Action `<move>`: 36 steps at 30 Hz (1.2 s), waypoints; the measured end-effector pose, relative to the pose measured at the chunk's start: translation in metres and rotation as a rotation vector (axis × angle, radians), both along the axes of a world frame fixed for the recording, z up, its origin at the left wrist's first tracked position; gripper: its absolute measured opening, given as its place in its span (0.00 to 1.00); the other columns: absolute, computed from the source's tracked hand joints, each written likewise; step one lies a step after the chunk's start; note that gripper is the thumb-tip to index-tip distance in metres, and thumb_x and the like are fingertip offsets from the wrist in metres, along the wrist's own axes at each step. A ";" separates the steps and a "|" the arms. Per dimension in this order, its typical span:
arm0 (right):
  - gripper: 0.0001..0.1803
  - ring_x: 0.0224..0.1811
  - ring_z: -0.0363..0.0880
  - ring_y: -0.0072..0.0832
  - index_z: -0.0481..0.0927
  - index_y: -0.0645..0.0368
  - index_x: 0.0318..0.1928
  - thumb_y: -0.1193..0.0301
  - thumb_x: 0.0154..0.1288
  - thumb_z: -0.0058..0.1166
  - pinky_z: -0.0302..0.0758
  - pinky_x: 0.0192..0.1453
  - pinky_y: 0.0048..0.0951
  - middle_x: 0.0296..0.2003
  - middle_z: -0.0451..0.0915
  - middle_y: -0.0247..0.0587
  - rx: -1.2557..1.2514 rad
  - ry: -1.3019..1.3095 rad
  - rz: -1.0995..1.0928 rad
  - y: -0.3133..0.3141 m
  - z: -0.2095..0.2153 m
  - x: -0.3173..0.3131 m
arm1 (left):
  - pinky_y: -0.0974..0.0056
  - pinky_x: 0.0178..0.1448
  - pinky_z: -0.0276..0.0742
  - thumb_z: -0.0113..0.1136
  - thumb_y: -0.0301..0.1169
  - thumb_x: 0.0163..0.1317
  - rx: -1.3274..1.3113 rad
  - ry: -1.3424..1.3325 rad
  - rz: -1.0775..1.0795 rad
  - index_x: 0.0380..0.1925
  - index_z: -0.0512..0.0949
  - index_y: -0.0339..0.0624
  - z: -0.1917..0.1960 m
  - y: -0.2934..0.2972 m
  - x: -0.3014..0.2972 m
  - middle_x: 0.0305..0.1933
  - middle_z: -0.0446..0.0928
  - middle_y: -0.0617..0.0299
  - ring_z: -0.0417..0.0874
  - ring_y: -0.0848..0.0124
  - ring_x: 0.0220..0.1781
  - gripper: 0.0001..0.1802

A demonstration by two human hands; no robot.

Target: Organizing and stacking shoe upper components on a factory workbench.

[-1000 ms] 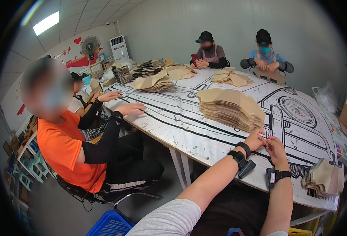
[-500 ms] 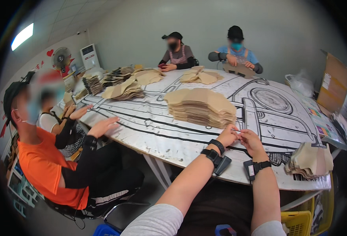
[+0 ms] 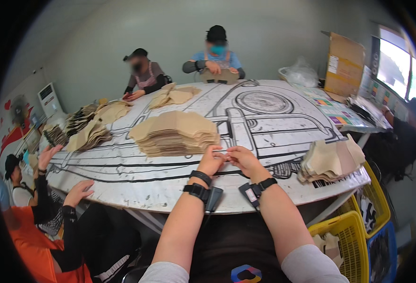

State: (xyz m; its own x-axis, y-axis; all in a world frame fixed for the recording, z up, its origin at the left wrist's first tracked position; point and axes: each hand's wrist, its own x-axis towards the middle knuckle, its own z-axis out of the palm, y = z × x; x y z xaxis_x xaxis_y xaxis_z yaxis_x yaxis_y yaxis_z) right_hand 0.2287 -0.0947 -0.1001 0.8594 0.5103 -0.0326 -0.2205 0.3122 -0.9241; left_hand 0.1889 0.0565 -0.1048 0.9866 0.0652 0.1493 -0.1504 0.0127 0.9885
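Observation:
My left hand [image 3: 211, 161] and my right hand [image 3: 244, 160] meet above the white table with a black line drawing [image 3: 170, 186]. Both have their fingertips pinched together, almost touching. Whatever lies between them is too small to make out. Just beyond my left hand is a tall stack of beige, curved-edge fabric pieces [image 3: 175, 137], lying flat. A second, smaller stack of beige pieces [image 3: 333, 159] sits near the table's right corner, apart from my right hand.
More beige piles [image 3: 89, 134] lie at the table's left. Across the table a person [image 3: 216, 59] handles a beige piece; another person [image 3: 144, 75] sits beside them. At left, a person in orange [image 3: 43, 245] reaches over the edge. Yellow baskets [image 3: 345, 236] stand below right.
The view has swung to the right, bringing the window and baskets into sight. My hands stay pinched together beside the tall stack. The hands of the person in orange are still raised.

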 end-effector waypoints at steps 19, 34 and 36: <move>0.07 0.33 0.72 0.16 0.73 0.58 0.42 0.74 0.62 0.48 0.69 0.41 0.19 0.35 0.79 0.34 -0.028 -0.010 0.008 0.000 0.008 -0.005 | 0.73 0.25 0.66 0.52 0.18 0.52 -0.032 0.072 -0.023 0.46 0.66 0.42 0.009 0.002 -0.004 0.28 0.73 0.65 0.70 0.78 0.23 0.19; 0.08 0.30 0.71 0.15 0.73 0.59 0.40 0.74 0.59 0.49 0.68 0.33 0.16 0.31 0.78 0.33 -0.040 -0.031 0.004 0.000 0.010 -0.007 | 0.74 0.20 0.62 0.50 0.18 0.53 -0.012 0.074 -0.048 0.43 0.64 0.42 0.014 -0.005 -0.008 0.28 0.70 0.63 0.68 0.78 0.19 0.17; 0.08 0.30 0.71 0.15 0.73 0.59 0.40 0.74 0.59 0.49 0.67 0.33 0.16 0.31 0.78 0.33 -0.039 -0.029 -0.002 -0.001 0.009 -0.007 | 0.74 0.20 0.62 0.50 0.18 0.53 -0.004 0.077 -0.053 0.43 0.64 0.42 0.014 -0.005 -0.008 0.28 0.70 0.63 0.67 0.78 0.19 0.17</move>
